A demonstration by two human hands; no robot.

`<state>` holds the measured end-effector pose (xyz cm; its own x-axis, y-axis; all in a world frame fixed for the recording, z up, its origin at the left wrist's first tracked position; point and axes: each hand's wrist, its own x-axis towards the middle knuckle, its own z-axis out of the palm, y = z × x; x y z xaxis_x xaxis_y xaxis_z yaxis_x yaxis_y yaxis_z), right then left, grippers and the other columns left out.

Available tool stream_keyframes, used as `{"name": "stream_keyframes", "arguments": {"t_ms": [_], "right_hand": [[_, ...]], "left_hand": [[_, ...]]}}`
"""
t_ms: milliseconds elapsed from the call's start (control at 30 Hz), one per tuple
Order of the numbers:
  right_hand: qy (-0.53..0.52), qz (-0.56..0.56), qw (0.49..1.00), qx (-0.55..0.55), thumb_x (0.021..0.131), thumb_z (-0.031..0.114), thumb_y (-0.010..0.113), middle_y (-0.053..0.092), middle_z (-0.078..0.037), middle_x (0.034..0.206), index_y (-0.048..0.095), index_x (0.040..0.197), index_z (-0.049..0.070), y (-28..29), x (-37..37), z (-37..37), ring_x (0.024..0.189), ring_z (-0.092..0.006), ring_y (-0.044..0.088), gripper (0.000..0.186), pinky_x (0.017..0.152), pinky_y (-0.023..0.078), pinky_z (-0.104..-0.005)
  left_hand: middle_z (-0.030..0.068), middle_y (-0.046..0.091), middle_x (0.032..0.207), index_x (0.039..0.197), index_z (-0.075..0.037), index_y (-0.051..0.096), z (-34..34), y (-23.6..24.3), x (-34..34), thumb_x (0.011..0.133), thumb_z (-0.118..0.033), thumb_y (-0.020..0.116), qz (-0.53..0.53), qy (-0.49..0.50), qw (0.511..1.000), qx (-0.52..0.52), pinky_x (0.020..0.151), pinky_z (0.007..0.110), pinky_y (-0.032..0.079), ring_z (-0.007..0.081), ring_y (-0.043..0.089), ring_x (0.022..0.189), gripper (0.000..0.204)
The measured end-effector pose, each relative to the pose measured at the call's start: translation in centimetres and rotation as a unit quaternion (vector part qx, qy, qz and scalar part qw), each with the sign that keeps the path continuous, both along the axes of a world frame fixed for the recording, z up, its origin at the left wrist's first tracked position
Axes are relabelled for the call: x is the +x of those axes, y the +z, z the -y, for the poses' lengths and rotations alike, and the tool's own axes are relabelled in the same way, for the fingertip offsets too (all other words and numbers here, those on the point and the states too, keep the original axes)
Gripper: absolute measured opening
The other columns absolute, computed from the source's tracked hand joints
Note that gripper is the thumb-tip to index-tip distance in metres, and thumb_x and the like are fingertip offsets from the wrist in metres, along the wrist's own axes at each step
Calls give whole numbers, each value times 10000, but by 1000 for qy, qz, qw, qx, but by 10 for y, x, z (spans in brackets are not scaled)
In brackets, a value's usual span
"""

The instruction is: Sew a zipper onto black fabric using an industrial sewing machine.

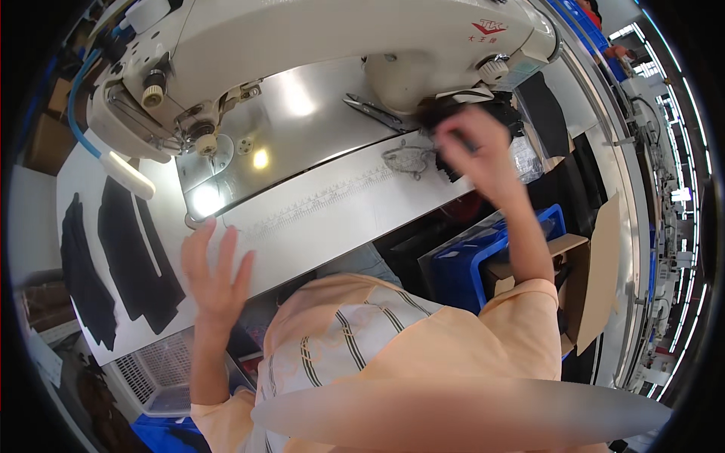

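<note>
My left hand (pixel 215 275) is held over the front edge of the white table (pixel 325 219), its fingers spread and nothing in them. On the right, my right hand (pixel 483 155) is blurred by motion, its fingers curled beside a pile of black pieces (pixel 510 113). A dark, blurred piece of black cloth (pixel 438 113) shows at its fingertips and seems to be in its grip. The white sewing machine (pixel 317 30) stands across the far side, its needle area (pixel 204 140) to the left above the metal plate (pixel 302 124).
Scissors (pixel 375 113) and a tangle of grey thread (pixel 408 158) lie near my right hand. Cut black fabric pieces (pixel 132 257) lie at the left. Below the table are a blue crate (pixel 472 264), a cardboard box (pixel 600 272) and a white basket (pixel 162 370).
</note>
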<state>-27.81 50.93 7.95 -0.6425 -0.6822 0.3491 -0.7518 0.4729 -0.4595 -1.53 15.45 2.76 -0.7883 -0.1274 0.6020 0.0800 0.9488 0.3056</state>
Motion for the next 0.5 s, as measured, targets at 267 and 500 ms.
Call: {"name": "stream_keyframes", "arguments": {"t_ms": [267,500], "right_hand": [[299,-91,950,2,739,123,622,620,-144,1080,596,901,5,-50,136,182,975,-281,596,202,804,484,-368],[234,-137,961,-50,669,25,686,675,-121,1026,682,923,-8,-60,106,143,946,-276,659,256,803,562,-353]], "left_hand": [[83,613,1176,1066,-58,679,9,14,24,723,-31,727,138,-19,984,-111,955,505,435,268,585,1090,348],[82,655,999,968,-10,695,23,-2,58,634,47,712,86,-28,996,-26,695,332,544,250,660,845,339]]}}
